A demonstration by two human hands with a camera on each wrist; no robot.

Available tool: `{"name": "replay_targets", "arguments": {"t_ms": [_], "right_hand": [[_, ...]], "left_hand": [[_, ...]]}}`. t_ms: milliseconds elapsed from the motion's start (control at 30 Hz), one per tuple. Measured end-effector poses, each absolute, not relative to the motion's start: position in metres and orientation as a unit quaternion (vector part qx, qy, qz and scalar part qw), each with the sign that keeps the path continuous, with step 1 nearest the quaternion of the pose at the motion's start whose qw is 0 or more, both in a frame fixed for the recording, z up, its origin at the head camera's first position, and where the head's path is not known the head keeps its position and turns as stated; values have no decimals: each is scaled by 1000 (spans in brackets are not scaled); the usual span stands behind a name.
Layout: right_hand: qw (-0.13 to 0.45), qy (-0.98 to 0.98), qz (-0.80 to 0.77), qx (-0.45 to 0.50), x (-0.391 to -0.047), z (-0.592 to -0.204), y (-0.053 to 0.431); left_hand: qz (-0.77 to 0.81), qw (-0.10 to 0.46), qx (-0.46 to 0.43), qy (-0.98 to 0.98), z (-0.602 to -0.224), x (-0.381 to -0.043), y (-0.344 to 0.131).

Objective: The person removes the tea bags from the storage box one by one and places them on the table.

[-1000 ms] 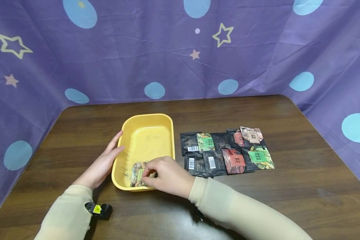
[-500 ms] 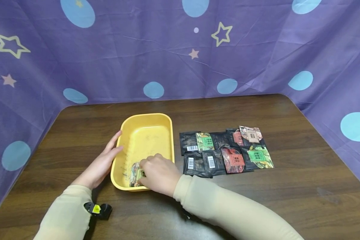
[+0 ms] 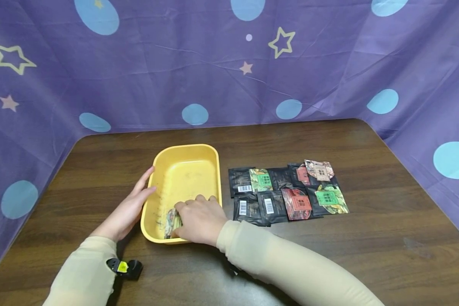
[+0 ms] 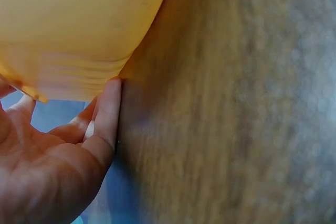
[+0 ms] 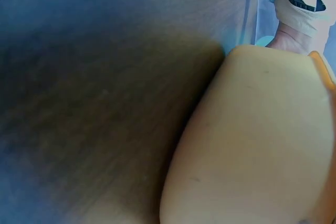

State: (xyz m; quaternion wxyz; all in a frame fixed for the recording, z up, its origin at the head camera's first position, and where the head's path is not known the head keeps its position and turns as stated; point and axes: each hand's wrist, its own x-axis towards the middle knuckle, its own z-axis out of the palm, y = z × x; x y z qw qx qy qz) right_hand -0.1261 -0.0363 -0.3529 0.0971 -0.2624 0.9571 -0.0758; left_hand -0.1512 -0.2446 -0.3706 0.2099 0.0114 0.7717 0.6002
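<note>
A yellow plastic tub (image 3: 189, 172) stands left of the table's middle. My left hand (image 3: 128, 209) rests against its left side, thumb at the rim. In the left wrist view, the left hand (image 4: 58, 166) has its fingers extended along the tub's outer wall (image 4: 68, 72). Inside the near end of the tub lies a colourful printed food sachet (image 3: 171, 223). My right hand (image 3: 202, 219) reaches over the near right rim and grips that sachet, thumb at the near edge, fingers at the far one; the fingertips are partly hidden. The right wrist view shows only the tub's outside (image 5: 257, 129).
Right of the tub, two rows of flat sachets lie on the brown table (image 3: 367, 250): black backs with barcodes (image 3: 269, 207), red fronts (image 3: 299, 205), green fronts (image 3: 330, 199) and a pinkish one (image 3: 320, 172). A purple curtain (image 3: 214, 63) hangs behind. My left wrist carries a black camera (image 3: 125, 268).
My right hand has shifted left and down over the sachet in the tub, going from a fingertip pinch to a wider hold that covers more of it. The left hand stays at the tub.
</note>
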Motion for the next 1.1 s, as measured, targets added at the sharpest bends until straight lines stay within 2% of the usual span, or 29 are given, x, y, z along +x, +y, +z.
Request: {"name": "replay_targets", "arguments": {"t_ms": [633, 1100], "right_hand": [[77, 950, -122, -277, -129, -354, -32], [-11, 926, -192, -324, -124, -357, -23]], "left_hand": [[608, 209, 16, 766, -373, -151, -245], [602, 213, 15, 770, -373, -152, -245]]}}
